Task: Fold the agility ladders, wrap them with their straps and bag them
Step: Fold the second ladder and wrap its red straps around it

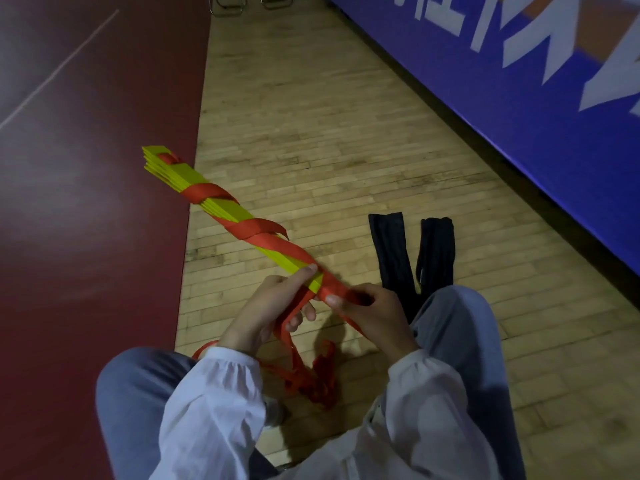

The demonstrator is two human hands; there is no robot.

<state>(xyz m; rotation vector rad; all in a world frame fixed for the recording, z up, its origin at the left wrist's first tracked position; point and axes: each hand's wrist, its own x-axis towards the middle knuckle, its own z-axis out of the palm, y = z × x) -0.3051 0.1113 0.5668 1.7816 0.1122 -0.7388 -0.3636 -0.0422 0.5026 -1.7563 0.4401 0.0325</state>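
Stacked yellow rungs (pixel 221 206) likely stiff, light – left hand (pixel 273 306) grips near end; red strap (pixel 264 231) limp – right hand (pixel 375 315) pinches it

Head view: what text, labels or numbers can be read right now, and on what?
Blue banner: large white characters, upside down from here and cut off by the frame edge; not readable.
Yellow ladder, red strap, black bags: no print visible.
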